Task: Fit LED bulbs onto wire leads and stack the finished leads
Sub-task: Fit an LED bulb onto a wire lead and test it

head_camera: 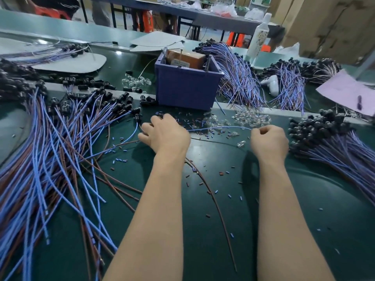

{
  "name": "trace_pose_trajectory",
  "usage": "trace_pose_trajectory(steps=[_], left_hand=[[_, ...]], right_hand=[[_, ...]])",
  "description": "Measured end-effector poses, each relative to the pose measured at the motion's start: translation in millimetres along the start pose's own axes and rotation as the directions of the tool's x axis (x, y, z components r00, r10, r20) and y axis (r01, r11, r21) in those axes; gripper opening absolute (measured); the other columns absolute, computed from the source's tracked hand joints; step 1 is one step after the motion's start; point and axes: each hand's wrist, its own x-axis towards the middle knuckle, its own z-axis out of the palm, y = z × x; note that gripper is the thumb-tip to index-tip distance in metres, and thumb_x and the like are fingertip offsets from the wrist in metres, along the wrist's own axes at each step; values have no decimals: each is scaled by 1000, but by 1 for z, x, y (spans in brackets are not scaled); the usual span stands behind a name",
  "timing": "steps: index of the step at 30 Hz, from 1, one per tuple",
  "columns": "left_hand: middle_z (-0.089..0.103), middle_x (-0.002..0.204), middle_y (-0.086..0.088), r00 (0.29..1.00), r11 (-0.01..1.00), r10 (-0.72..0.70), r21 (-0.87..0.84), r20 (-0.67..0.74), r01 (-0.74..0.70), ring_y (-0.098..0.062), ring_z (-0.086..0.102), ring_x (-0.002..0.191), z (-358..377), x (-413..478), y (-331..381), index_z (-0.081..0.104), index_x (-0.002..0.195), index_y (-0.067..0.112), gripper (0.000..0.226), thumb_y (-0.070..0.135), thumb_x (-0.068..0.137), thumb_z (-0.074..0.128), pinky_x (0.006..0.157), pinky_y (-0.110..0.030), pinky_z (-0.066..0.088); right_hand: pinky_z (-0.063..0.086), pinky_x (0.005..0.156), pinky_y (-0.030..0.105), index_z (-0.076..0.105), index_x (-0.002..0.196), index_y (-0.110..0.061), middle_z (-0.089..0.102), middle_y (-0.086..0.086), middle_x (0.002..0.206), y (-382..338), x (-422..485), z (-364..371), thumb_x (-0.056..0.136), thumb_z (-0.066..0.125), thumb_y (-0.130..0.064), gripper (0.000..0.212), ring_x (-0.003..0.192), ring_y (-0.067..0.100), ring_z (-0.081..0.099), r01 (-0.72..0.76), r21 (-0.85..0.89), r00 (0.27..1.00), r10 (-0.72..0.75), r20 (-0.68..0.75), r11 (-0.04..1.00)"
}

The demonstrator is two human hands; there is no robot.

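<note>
A single blue wire (pixel 219 128) is stretched just above the desk (pixel 316 209), towards its far middle, between the two hands. The left hand (pixel 165 134) is curled over one end of it. The right hand (pixel 268 140) is closed into a loose fist round the other end. What is pinched at the fingertips is hidden, so it cannot be told whether a bulb is already seated.

The wire is judged light and limp. It will sag and whip if held far back, so it is best gripped close to the end being worked. The clear bulbs (pixel 252 118), heaped just beyond the right hand, look small, smooth and brittle. A fingertip pinch on the glassy body is advised, with the thin legs kept free. One loose bulb (pixel 241 143) lies near the right hand.

Unfitted leads (pixel 60 151) are spread along the left edge. Leads with dark caps (pixel 332 142) are piled at the right edge. A blue box (pixel 186 88) stands behind the hands.
</note>
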Motion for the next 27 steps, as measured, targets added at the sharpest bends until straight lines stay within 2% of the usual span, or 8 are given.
trace_pose_trajectory(steps=[4, 11, 14, 17, 19, 22, 24, 27], left_hand=[[52, 127, -6, 998, 1000, -22, -11, 55, 22, -30, 34, 128, -2, 4, -6, 52, 119, 21, 28, 30, 92, 48, 100, -43, 21], [41, 133, -9, 995, 1000, -24, -3, 92, 25, -33, 44, 123, -4, 2, -7, 47, 125, 19, 34, 22, 92, 52, 103, -45, 25], [42, 134, -9, 992, 999, 24, -34, 125, -20, -32, 47, 122, -1, 0, -4, 43, 131, 19, 43, 11, 90, 51, 101, -44, 32], [53, 126, -5, 987, 979, 162, -130, 7, -160, -27, 51, 117, 2, -3, 2, 47, 128, 19, 40, 6, 90, 49, 99, -40, 33], [61, 109, 0, 951, 873, 281, -376, -131, -310, -22, 56, 104, 4, -8, 10, 52, 120, 15, 31, 6, 91, 50, 96, -36, 40], [60, 87, 7, 913, 580, 374, -728, -161, -366, -9, 58, 83, 5, -17, 25, 55, 105, 15, 19, 3, 90, 55, 82, -18, 48], [63, 89, 4, 887, 467, 448, -815, -116, -343, -12, 62, 89, 9, -23, 31, 56, 100, 17, 19, 0, 90, 54, 87, -22, 49], [67, 94, 0, 844, 398, 533, -862, -61, -313, -13, 64, 97, 16, -30, 37, 59, 99, 15, 23, -4, 92, 47, 91, -28, 51]], right_hand=[[35, 71, 28, 68, 94, -11, 68, 13, 96, -1, -2, 1, 87, 50, -18, 21, 85, 29, 54, 15, 34, 1000, -15, -8, 999], [33, 67, 27, 66, 84, -12, 59, 8, 76, -1, -2, 2, 87, 51, -22, 18, 78, 26, 47, 21, 32, 999, -22, 29, 999], [34, 54, 26, 65, 68, -13, 55, 0, 58, -6, -7, 3, 87, 53, -26, 26, 68, 23, 50, 110, 31, 964, -114, 240, 993], [40, 56, 21, 68, 67, -17, 61, -7, 57, -16, -18, 3, 91, 55, -34, 32, 58, 8, 55, 230, 88, 813, -241, 530, 969], [44, 60, 22, 69, 75, -18, 66, -8, 63, -24, -27, 3, 93, 53, -37, 30, 55, 4, 56, 279, 182, 716, -330, 615, 943], [40, 56, 22, 64, 81, -5, 61, -3, 64, -34, -37, 5, 97, 47, -23, 29, 55, 9, 49, 265, 375, 657, -451, 605, 889], [31, 49, 23, 52, 71, -2, 46, 3, 56, -37, -39, 8, 95, 44, -10, 26, 48, 9, 39, 166, 482, 712, -443, 545, 860], [23, 47, 24, 46, 72, -6, 34, 5, 54, -35, -36, 14, 96, 42, -7, 25, 43, 8, 30, -7, 586, 813, -336, 475, 811]])
